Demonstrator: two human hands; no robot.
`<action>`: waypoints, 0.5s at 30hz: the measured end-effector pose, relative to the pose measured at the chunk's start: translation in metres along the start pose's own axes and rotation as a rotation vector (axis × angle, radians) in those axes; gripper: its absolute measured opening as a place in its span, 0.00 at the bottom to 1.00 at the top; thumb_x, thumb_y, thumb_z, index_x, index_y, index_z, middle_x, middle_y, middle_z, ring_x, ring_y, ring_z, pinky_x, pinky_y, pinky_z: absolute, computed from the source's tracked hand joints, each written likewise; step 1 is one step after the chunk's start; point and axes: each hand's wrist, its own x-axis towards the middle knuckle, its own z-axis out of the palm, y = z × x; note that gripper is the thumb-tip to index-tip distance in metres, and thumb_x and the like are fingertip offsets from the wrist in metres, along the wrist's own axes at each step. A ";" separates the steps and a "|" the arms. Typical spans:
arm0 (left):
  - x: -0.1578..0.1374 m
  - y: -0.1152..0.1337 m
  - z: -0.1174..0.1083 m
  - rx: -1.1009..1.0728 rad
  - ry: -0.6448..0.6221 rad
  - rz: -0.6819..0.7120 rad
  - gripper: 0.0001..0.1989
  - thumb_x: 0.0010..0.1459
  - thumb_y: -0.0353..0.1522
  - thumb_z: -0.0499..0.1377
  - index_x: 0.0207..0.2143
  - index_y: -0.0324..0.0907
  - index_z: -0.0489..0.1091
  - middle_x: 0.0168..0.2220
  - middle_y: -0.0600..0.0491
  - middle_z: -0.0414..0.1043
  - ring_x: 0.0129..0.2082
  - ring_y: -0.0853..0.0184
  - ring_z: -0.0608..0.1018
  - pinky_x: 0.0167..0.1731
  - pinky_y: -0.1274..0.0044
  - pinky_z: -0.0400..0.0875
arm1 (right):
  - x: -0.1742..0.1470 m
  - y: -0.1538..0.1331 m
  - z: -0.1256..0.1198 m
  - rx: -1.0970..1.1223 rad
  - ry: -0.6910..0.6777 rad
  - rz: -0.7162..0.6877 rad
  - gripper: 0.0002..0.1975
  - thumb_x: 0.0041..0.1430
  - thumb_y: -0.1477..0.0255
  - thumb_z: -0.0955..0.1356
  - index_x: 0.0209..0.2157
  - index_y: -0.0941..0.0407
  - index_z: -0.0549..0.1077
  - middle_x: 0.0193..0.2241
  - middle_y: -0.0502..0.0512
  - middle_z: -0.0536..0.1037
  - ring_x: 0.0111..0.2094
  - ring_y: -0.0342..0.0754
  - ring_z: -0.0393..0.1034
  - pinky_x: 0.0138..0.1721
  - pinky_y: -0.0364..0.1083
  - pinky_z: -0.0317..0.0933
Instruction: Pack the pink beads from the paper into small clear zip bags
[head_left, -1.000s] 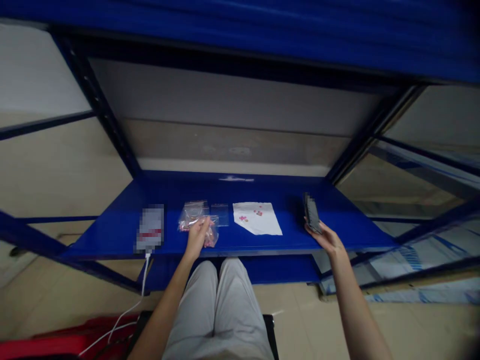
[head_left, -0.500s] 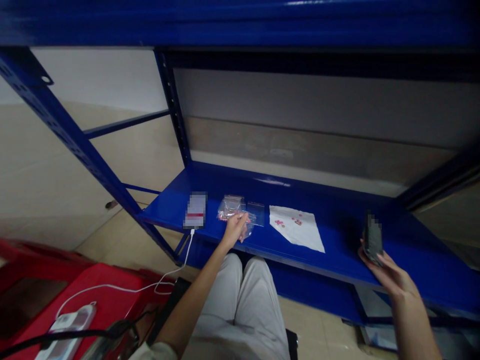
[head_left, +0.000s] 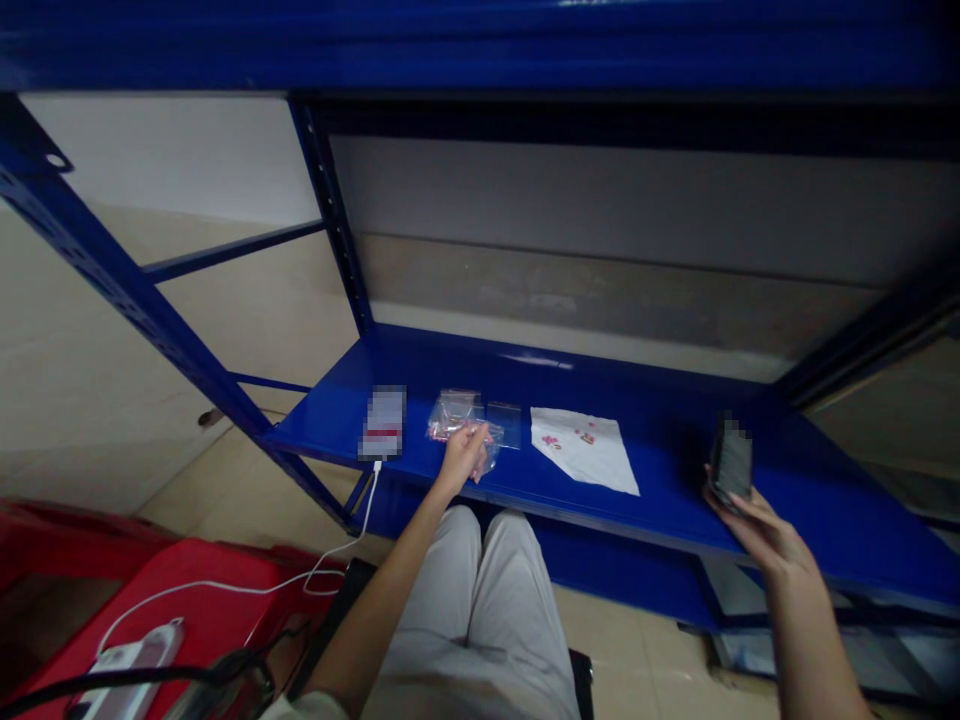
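Note:
My left hand (head_left: 461,458) is closed, with its fingers pinched on a clear plastic bag (head_left: 491,460) near the shelf's front edge. Other clear bags (head_left: 459,404) lie just behind it, some with small pink pieces inside. A flat clear zip bag (head_left: 506,425) rests to the right of the fingers. Farther right, a white cloth or paper sheet (head_left: 600,465) carries several small pink and brown pieces (head_left: 586,437). At the right, my right hand (head_left: 761,530) grips a dark smartphone (head_left: 731,465), holding it tilted up at the front of the shelf.
A second phone (head_left: 384,420) lies on the blue shelf (head_left: 450,355) at left, with a white cable (head_left: 367,510) running down to a power strip (head_left: 139,665) on a red stool (head_left: 202,570). Blue uprights (head_left: 330,210) frame the sides; another shelf (head_left: 480,50) hangs overhead.
The view has shifted slightly, so the scene sits a little farther left. My right hand and its smartphone have moved slightly left. My left hand keeps its hold on the bag.

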 end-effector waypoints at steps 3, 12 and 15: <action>0.001 0.000 0.000 0.005 0.002 0.004 0.22 0.50 0.51 0.53 0.26 0.40 0.61 0.06 0.65 0.54 0.04 0.77 0.57 0.05 0.85 0.49 | 0.008 -0.004 -0.005 0.059 0.068 0.093 0.17 0.46 0.81 0.60 0.35 0.51 0.73 0.35 0.55 0.78 0.32 0.48 0.74 0.41 0.52 0.70; -0.002 0.002 -0.001 -0.002 -0.017 0.017 0.21 0.51 0.50 0.54 0.26 0.40 0.60 0.07 0.66 0.51 0.04 0.78 0.55 0.04 0.85 0.52 | -0.012 -0.019 0.011 0.285 0.070 0.182 0.22 0.59 0.57 0.54 0.36 0.55 0.72 0.25 0.55 0.79 0.25 0.49 0.74 0.31 0.51 0.70; -0.002 0.002 -0.001 0.000 -0.028 0.021 0.20 0.51 0.49 0.54 0.26 0.40 0.61 0.07 0.66 0.52 0.04 0.78 0.55 0.04 0.86 0.52 | -0.017 -0.016 0.018 0.225 0.001 0.149 0.21 0.57 0.56 0.57 0.38 0.56 0.71 0.27 0.57 0.79 0.29 0.51 0.75 0.33 0.52 0.70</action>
